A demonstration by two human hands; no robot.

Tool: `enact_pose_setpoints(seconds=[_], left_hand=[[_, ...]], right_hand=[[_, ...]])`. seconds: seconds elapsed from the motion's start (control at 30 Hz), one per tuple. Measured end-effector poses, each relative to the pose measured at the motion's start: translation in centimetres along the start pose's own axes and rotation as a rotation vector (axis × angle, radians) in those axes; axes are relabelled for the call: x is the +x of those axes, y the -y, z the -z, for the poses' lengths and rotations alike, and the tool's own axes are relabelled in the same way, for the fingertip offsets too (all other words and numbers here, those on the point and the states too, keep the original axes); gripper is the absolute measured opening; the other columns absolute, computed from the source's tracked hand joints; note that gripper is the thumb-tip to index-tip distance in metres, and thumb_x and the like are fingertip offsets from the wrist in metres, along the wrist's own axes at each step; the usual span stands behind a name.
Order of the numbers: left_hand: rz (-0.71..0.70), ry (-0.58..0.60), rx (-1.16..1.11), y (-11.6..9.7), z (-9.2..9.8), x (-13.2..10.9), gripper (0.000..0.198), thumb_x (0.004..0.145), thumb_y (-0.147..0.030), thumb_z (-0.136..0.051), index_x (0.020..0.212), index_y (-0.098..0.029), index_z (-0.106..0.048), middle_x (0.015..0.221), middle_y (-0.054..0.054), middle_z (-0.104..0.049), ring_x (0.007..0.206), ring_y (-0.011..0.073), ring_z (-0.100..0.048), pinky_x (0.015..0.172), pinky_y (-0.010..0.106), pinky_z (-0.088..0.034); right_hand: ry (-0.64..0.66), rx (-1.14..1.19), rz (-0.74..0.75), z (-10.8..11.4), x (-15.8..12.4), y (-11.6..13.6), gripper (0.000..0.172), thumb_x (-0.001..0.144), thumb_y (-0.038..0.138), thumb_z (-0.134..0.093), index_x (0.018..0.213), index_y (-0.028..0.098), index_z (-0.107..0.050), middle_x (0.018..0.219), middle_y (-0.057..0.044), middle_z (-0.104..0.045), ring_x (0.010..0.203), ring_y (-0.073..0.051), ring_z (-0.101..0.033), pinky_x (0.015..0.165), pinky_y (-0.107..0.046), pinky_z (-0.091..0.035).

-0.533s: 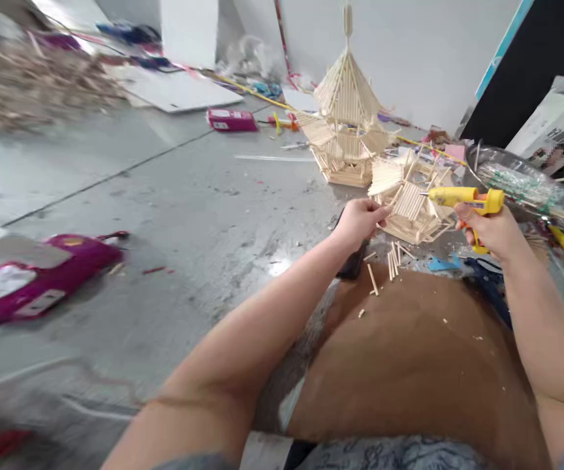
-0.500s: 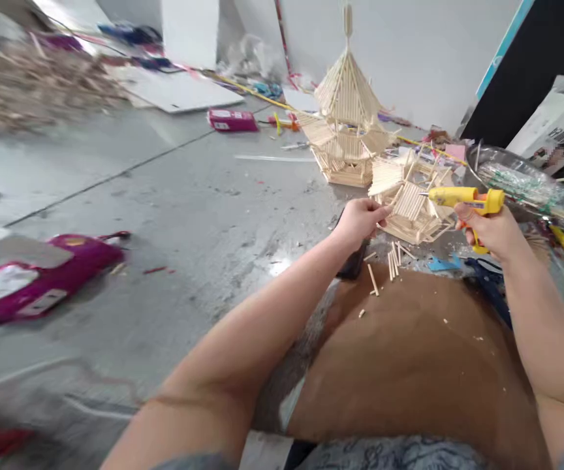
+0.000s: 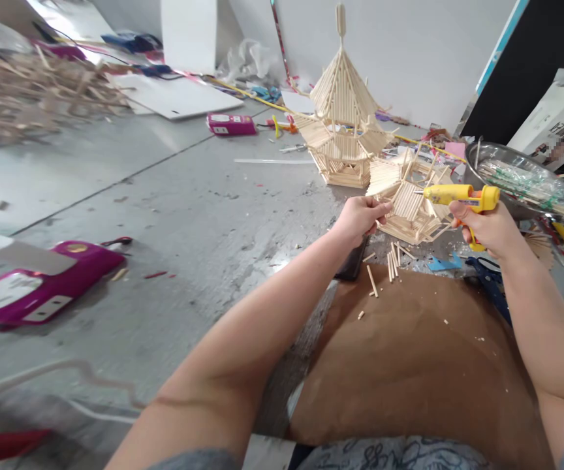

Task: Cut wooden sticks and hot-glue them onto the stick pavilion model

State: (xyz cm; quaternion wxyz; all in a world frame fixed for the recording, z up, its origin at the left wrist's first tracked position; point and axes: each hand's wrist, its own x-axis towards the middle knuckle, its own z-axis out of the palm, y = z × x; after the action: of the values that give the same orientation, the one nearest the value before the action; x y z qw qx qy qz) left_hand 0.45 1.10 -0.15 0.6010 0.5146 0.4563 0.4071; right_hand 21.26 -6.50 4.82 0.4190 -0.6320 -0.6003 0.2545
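Note:
My right hand [image 3: 490, 230] is wrapped round the handle of a yellow hot glue gun [image 3: 451, 194]. Its nozzle points left, over the slanted roof panels of a low, partly open model made of wooden sticks [image 3: 409, 202]. At the left front edge of this model, my left hand [image 3: 359, 219] is closed in a pinch; what lies between its fingertips is too small to make out. Behind stands a taller tiered stick pagoda [image 3: 344, 91] with a pointed roof. Several short loose sticks [image 3: 393, 264] lie in front of the low model.
Brown board [image 3: 409, 352] lies before me, with blue-handled scissors [image 3: 492, 284] at its right edge. A dark phone-like object [image 3: 351, 262] is under my left wrist. Right stands a metal bowl [image 3: 478, 156] with wrapped sticks; purple devices [image 3: 66, 281] and a wood pile [image 3: 42, 98] are left.
The view has shifted slightly and become sharper. Both hands keep nearly the same place at the low stick model, with the glue gun still in the right one.

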Motion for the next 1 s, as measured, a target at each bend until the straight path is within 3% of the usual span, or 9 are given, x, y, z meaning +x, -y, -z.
enact_pose_setpoints(seconds=[0.23, 0.53, 0.8, 1.0], left_hand=[[0.054, 0.005, -0.086, 0.2, -0.1, 0.2, 0.031, 0.074, -0.022, -0.064, 0.051, -0.015, -0.044, 0.039, -0.004, -0.047, 0.028, -0.0007, -0.028, 0.035, 0.02, -0.012], [0.107, 0.0, -0.123, -0.2, -0.3, 0.3, 0.029, 0.071, -0.019, -0.066, 0.052, -0.016, -0.044, 0.037, -0.005, -0.044, 0.026, 0.0005, -0.029, 0.032, 0.02, -0.012], [0.134, 0.015, -0.131, -0.2, -0.3, 0.4, 0.026, 0.073, -0.018, -0.064, 0.055, -0.015, -0.045, 0.038, -0.006, -0.044, 0.026, 0.0004, -0.029, 0.032, 0.02, -0.011], [0.168, 0.032, -0.136, -0.4, -0.3, 0.4, 0.026, 0.072, -0.019, -0.065, 0.056, -0.015, -0.045, 0.038, -0.006, -0.043, 0.026, 0.001, -0.03, 0.033, 0.02, -0.011]], right_hand=[[-0.03, -0.034, -0.05, -0.2, 0.4, 0.4, 0.029, 0.068, 0.048, -0.06, 0.069, 0.019, -0.059, 0.057, -0.001, -0.058, 0.034, -0.008, -0.044, 0.032, -0.023, -0.032], [-0.051, -0.145, 0.142, -0.9, 2.2, 0.9, 0.036, 0.071, 0.054, -0.056, 0.08, 0.02, -0.063, 0.053, -0.003, -0.057, 0.044, -0.015, -0.053, 0.038, -0.027, -0.039], [-0.067, -0.421, 0.084, -1.9, 2.9, 2.7, 0.041, 0.068, 0.058, -0.055, 0.062, 0.018, -0.059, 0.052, -0.005, -0.056, 0.057, -0.02, -0.059, 0.048, -0.031, -0.043], [-0.052, -0.46, 0.042, -2.2, 2.9, 3.5, 0.041, 0.065, 0.057, -0.058, 0.053, 0.019, -0.054, 0.046, -0.003, -0.049, 0.058, -0.02, -0.058, 0.049, -0.031, -0.042]])
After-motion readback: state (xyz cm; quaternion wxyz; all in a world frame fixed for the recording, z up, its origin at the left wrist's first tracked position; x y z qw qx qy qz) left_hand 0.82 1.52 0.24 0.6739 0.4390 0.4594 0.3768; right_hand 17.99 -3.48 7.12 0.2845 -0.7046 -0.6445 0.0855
